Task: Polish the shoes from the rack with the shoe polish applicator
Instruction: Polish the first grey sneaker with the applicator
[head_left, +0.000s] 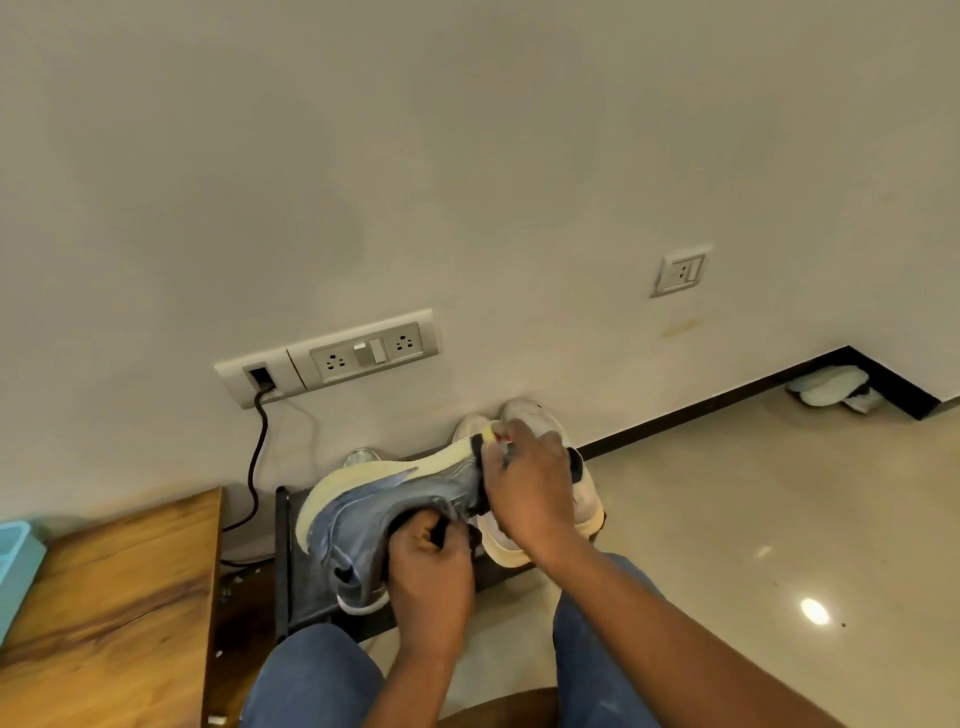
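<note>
Currently: left hand (431, 566) gripping grey shoe (384, 514) at collar, sole up, above black rack (283, 561). Right hand (530, 488) pinching small applicator (491, 434) against heel. White shoes (587, 499) behind.

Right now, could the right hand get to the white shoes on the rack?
Probably yes. The right hand hovers just above the white shoes, nothing between them, but it pinches a small applicator against the grey shoe, so it isn't free.
</note>
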